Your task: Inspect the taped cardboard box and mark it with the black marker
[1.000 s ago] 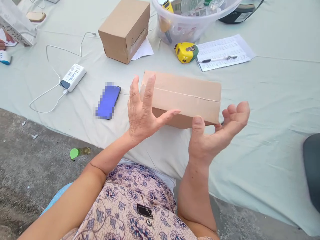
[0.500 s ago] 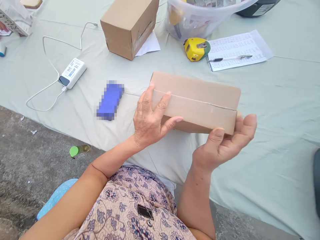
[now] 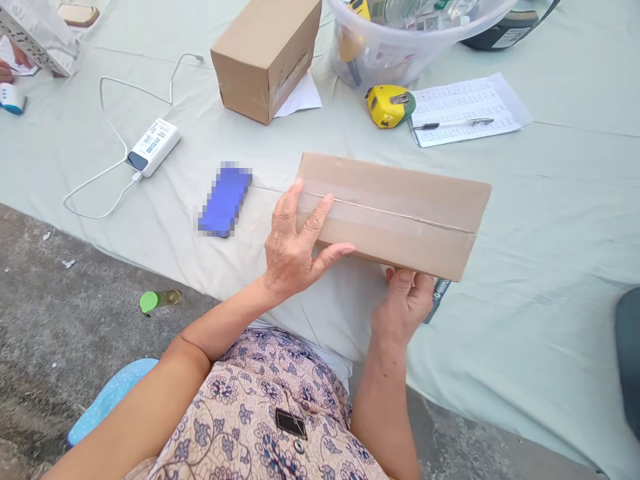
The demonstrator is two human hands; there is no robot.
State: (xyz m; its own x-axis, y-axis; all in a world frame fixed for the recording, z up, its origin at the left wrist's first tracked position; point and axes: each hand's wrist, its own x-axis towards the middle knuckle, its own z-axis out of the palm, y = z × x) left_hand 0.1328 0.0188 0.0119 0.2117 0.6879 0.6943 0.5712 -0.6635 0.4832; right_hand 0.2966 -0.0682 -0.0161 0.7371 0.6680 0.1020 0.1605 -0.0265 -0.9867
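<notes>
A closed brown cardboard box (image 3: 395, 213) lies on the cloth in front of me, a seam running along its upper face. My left hand (image 3: 295, 243) rests on its left end with fingers spread and thumb pointing along the near edge. At the box's lower right edge, my right hand (image 3: 404, 307) has its fingers curled closed; what they grip is hidden. Just right of those knuckles, a dark item with pale lettering (image 3: 438, 300) sticks out from under the box corner. Whether my right hand holds it, I cannot tell.
Ahead stand another cardboard box (image 3: 265, 60) and a clear plastic tub (image 3: 380, 50). A yellow tape measure (image 3: 389, 107) sits by papers (image 3: 465, 110) with a pen (image 3: 455, 124). Leftward are a blurred blue object (image 3: 225, 200) and a cabled power bank (image 3: 154, 147). Another person's hand (image 3: 6, 72) shows far left.
My right hand has left the box's right corner and moved left along its near edge, its fingers now curled. The box has tipped slightly, and the dark lettered item has come into sight.
</notes>
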